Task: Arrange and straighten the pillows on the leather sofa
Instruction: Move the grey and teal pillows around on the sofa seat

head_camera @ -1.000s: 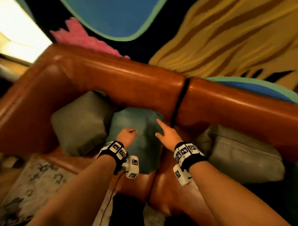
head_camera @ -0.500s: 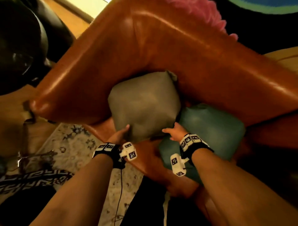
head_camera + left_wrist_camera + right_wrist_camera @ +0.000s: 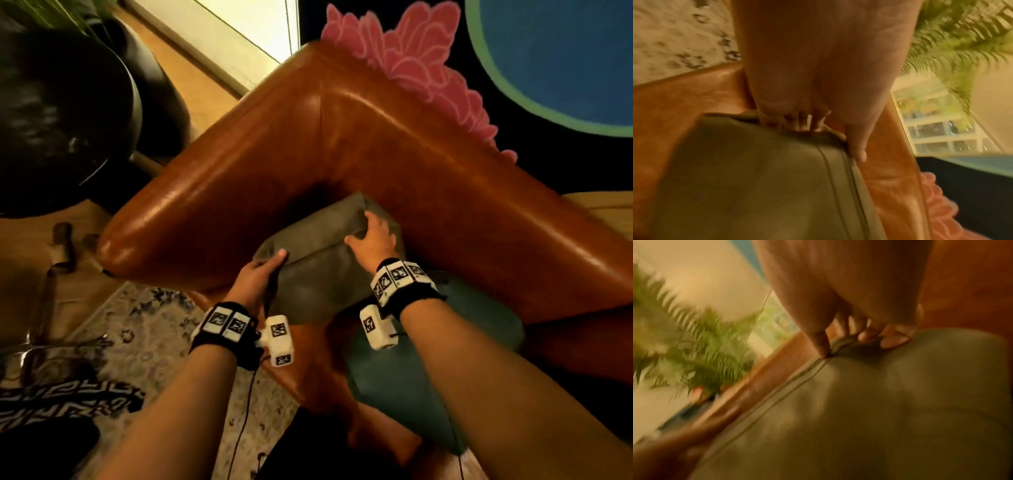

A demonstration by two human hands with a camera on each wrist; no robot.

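Pillow (image 3: pixel 318 270), the grey one, sat in the corner of the leather sofa (image 3: pixel 342 144) where armrest met backrest, directly ahead of both hands and between them. Left hand (image 3: pixel 255 279) gripped its near-left corner, thumb on top along the seam, fingers curled under the edge. Right hand (image 3: pixel 371 238) clamped the far-right corner up by the backrest, fingers curled over the top edge, thumb on the near face. The gripped top edge ran diagonally, from near-left up to far-right, roughly parallel to the armrest rather than the backrest. Left hand was nearer the body, right hand deeper into the corner. Wrist views were blurred but showed each hand closed on the piped seam (image 3: pixel 840 178). My read: pillow was skewed, and squaring it to the backrest would mean swinging the left corner forward while the right one pivots. Teal pillow (image 3: pixel 411 377) lay just right of it on the seat, partly under the right forearm, touching or nearly touching the grey one, can't tell which. It looked next in line.
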